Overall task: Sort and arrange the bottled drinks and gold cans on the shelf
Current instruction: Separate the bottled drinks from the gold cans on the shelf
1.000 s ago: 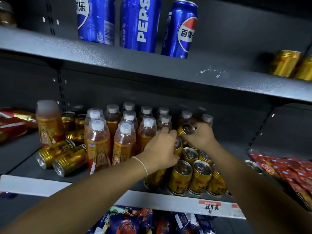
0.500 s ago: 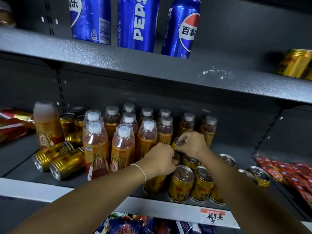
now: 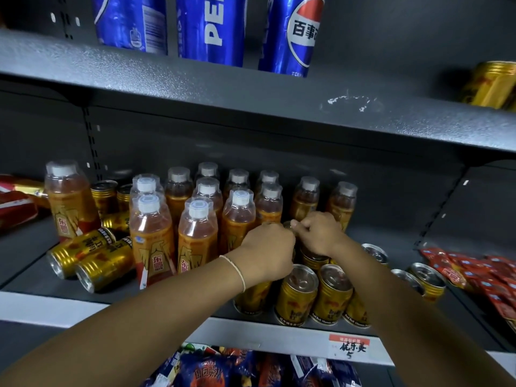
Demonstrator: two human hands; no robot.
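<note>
Several orange bottled drinks (image 3: 198, 236) with white caps stand in rows on the grey shelf (image 3: 28, 275). Right of them stand several upright gold cans (image 3: 300, 294). My left hand (image 3: 268, 252) grips the top of a gold can (image 3: 252, 297) at the front left of that group. My right hand (image 3: 318, 233) is just behind it, fingers curled round the top of another gold can (image 3: 289, 225), which is mostly hidden. Two gold cans (image 3: 92, 258) lie on their sides at the left front, next to a bigger orange bottle (image 3: 67, 202).
More gold cans (image 3: 427, 280) stand loose to the right, beside red packets (image 3: 474, 275). The upper shelf (image 3: 251, 101) overhangs closely, carrying blue Pepsi cans (image 3: 212, 29) and a gold can (image 3: 491, 85). Red packets (image 3: 14, 202) lie at far left. Snack bags (image 3: 223, 370) lie below.
My right hand has lowered the tilted gold can it held down into the group of cans. My left hand has stayed on its can.
</note>
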